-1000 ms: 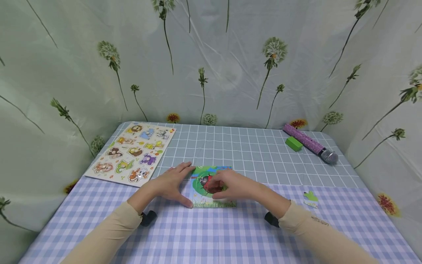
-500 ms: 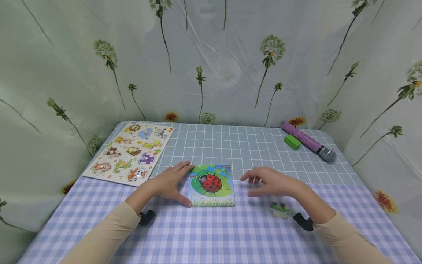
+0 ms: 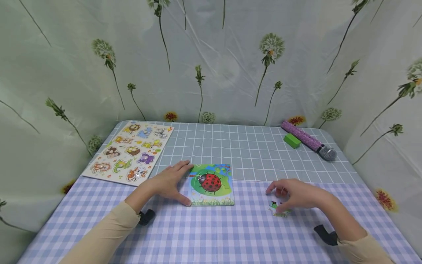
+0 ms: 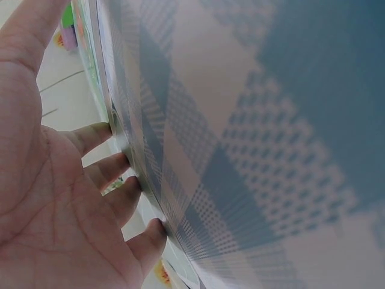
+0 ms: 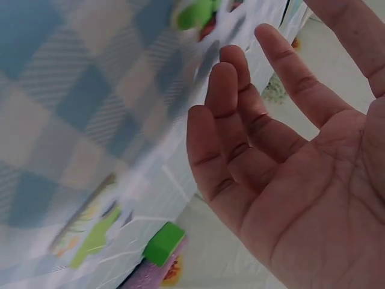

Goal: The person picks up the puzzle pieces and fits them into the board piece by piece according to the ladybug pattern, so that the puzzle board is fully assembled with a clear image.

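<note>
A ladybug jigsaw puzzle (image 3: pixel 211 182) lies flat at the middle of the table. My left hand (image 3: pixel 166 183) rests at its left edge, thumb and fingers spread. In the left wrist view, the fingertips of my left hand (image 4: pixel 66 192) touch the tabletop side. Off to the right, my right hand (image 3: pixel 301 193) hovers with loosely bent fingers over a green puzzle piece (image 3: pixel 273 205), partly covering it. Nothing is held in my right hand (image 5: pixel 301 162) in its wrist view. That view also shows another green and white puzzle piece (image 5: pixel 90 232), which the hand or arm hides from the head view.
An animal peg puzzle board (image 3: pixel 132 152) lies at the back left. At the back right are a green block (image 3: pixel 292 140) and a purple glitter microphone (image 3: pixel 308 141). Floral curtains (image 3: pixel 230 73) surround the table. A checkered cloth (image 3: pixel 211 234) covers its front part.
My right hand has moved from the ladybug puzzle to the right, over the green piece. My left hand has stayed at the puzzle's left edge. The puzzle has not visibly moved.
</note>
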A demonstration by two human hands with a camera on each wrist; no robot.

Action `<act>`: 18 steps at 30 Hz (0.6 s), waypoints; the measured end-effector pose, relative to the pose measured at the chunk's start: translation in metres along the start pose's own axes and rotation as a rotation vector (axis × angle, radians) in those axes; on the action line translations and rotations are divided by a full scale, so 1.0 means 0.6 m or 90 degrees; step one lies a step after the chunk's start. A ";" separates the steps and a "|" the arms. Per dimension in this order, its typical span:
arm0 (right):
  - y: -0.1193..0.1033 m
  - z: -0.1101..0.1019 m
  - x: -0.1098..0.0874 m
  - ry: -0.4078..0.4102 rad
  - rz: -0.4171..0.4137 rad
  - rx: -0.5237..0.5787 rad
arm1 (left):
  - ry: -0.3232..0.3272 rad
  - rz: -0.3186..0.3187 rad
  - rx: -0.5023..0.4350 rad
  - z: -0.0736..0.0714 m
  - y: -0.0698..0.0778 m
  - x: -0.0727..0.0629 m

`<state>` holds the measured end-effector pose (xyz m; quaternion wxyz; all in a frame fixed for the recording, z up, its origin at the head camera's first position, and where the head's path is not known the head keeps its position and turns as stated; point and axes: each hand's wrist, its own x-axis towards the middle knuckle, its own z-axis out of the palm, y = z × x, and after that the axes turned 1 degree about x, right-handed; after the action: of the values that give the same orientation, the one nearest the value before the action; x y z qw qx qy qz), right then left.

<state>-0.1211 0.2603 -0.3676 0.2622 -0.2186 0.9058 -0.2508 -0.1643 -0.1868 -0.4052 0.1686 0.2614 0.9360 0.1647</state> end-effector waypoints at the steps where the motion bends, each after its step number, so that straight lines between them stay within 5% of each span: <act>1: 0.003 0.001 -0.004 -0.001 0.007 0.007 | -0.001 0.000 0.000 0.000 0.000 0.000; 18: 0.036 0.016 -0.029 0.003 -0.005 0.048 | -0.002 -0.004 -0.001 0.000 0.000 -0.002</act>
<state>-0.1078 0.2828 -0.3807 0.2670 -0.2117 0.8954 -0.2865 -0.1637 -0.1872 -0.4047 0.1711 0.2588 0.9363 0.1644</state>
